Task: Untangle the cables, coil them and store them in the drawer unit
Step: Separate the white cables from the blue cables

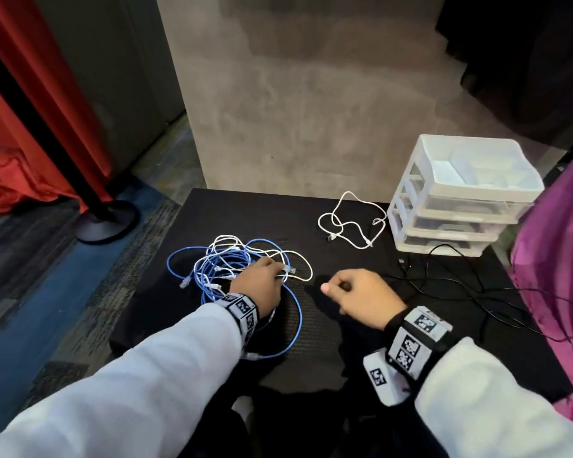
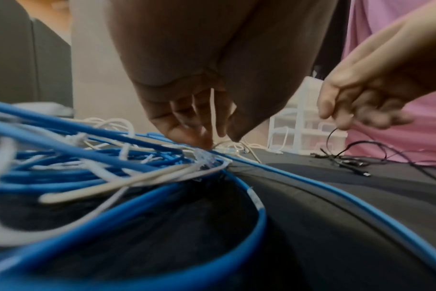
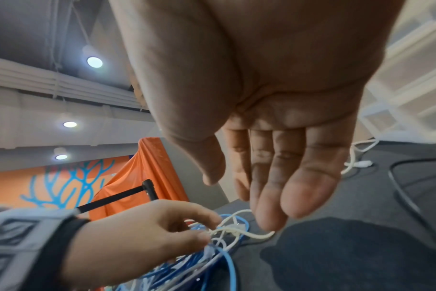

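Note:
A tangle of blue cable (image 1: 209,282) and thin white cable (image 1: 300,259) lies on the left half of the black table (image 1: 232,209). My left hand (image 1: 273,271) rests on the tangle, and its thumb and fingers (image 3: 202,234) pinch a white strand (image 2: 212,110) beside a clear plug. My right hand (image 1: 341,287) hovers just right of the tangle. Its fingers (image 3: 274,187) hang relaxed and the palm holds nothing. A translucent white drawer unit (image 1: 460,200) stands at the back right with its drawers closed.
A separate white cable (image 1: 348,219) lies loose just left of the drawer unit. A thin black cable (image 1: 460,282) sprawls in front of the unit toward a magenta cloth (image 1: 556,259) at the right edge. A black stanchion base (image 1: 106,223) stands on the floor to the left.

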{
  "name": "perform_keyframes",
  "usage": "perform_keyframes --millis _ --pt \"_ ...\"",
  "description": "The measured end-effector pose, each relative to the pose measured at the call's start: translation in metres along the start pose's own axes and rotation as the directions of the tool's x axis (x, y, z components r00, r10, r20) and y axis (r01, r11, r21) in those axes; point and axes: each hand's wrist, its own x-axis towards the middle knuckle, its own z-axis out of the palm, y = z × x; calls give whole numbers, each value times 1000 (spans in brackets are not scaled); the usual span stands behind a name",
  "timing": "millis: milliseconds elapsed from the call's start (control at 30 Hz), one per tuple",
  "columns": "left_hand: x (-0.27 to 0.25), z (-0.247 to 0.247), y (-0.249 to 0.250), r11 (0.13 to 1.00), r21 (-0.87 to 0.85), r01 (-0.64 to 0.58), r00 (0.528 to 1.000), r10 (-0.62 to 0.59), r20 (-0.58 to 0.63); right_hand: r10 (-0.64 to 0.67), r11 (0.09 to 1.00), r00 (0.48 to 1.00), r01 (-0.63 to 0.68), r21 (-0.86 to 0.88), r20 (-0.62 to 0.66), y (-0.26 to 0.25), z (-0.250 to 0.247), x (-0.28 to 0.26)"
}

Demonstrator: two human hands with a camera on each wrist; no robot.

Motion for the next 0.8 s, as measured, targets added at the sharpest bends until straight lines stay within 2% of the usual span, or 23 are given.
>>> perform_keyframes --millis 67,133,200,267,333,400,500,600,633,667,700,767,800 --pt "9 2 5 994 111 -7 999 3 36 -22 999 1000 22 46 -2 -2 11 -2" --pt "14 0 4 994 103 -19 1000 19 1 -35 994 999 39 100 -36 -1 16 -3" --pt "17 -7 2 995 18 -95 985 96 -140 -64 981 989 87 174 -131 -1 13 -6" --pt "14 -24 8 958 -88 -274 937 245 -251 -162 958 961 207 197 -222 -6 8 -7" --pt "5 -50 27 878 -253 -406 903 343 -258 -263 927 939 309 211 -220 -20 3 -6" --pt "-2 -79 40 812 -349 -468 877 379 -295 -315 909 917 366 202 -243 -38 -7 -5" --pt "-6 -113 36 789 -267 -554 810 438 -390 -318 911 881 387 145 -350 -60 -38 -4" --pt "-3 -129 18 792 -90 -604 755 531 -385 -375 881 811 462 98 -449 -83 -78 -11" --pt "1 -130 10 818 -12 -576 761 530 -374 -366 875 782 473 100 -504 -87 -91 -12" --pt "6 -128 -2 855 37 -517 791 494 -360 -328 871 743 477 117 -584 -88 -108 -14" --pt "11 -125 -18 903 36 -428 846 414 -336 -266 872 693 470 140 -670 -89 -126 -17" --pt "11 -113 -56 970 -70 -234 941 208 -268 -160 872 599 458 172 -784 -84 -165 -29" --pt "6 -103 -73 979 -113 -169 961 139 -239 -148 869 579 463 173 -802 -81 -180 -36"
